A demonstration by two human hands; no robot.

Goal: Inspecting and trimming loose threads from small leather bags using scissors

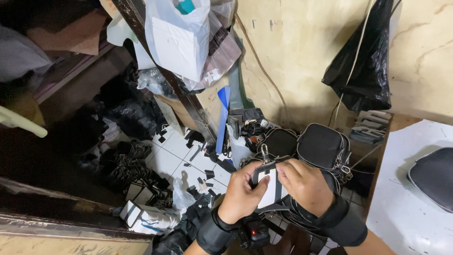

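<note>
Both hands pinch a white rectangular card [270,188] at the zippered mouth of a small black fabric pouch [278,198]. The left hand [241,192] clamps its left edge, the right hand [304,185] its right edge. 2 more black zip pouches [323,144] sit just behind.

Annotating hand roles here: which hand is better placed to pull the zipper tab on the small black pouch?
Left, probably. The left hand grips the black pouch right below the metal zipper pull; the right hand lies across the white card, farther away.
</note>
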